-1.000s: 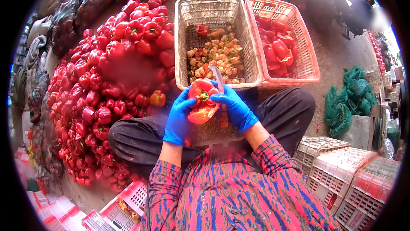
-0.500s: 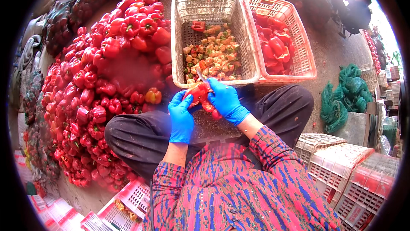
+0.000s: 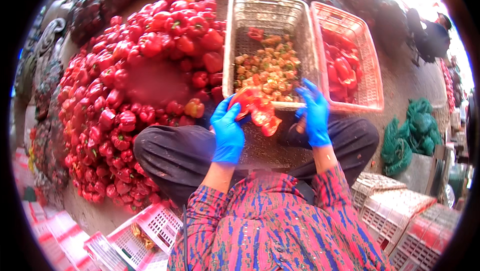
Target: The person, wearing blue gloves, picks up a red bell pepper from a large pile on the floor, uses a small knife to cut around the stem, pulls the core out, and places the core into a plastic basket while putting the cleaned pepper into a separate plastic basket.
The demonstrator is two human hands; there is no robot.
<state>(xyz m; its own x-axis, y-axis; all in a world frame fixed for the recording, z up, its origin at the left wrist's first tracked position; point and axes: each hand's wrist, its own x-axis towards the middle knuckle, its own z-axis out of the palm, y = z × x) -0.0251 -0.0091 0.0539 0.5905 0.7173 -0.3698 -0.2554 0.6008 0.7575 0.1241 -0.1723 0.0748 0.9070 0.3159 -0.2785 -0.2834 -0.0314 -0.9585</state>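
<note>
My gloved left hand (image 3: 228, 130) is closed on a red bell pepper (image 3: 257, 110). The pepper is cut open and hangs spread out over the near rim of the white crate. To its right, apart from the pepper, my gloved right hand (image 3: 316, 113) is raised by the crate's near right corner. Its fingers are partly curled; what they hold is hidden, and no blade shows now. Inside the worn white crate (image 3: 231, 46) lie many pale pepper cores (image 3: 272, 73) and a red pepper piece (image 3: 255, 33). The pink crate (image 3: 372, 53) beside it holds red pepper pieces (image 3: 345, 68).
A large heap of red bell peppers (image 3: 120, 116) fills the left, with an orange-yellow pepper (image 3: 194, 107) at its edge. Green netting (image 3: 420, 128) lies at right. Stacked crates (image 3: 395, 211) stand behind right, more crates (image 3: 145, 233) behind left. A person (image 3: 434, 36) is at the far right.
My hands have parted: the right moved right, away from the pepper. The knife blade seen before is out of sight. The pepper now hangs open from my left hand. The whole view has shifted slightly.
</note>
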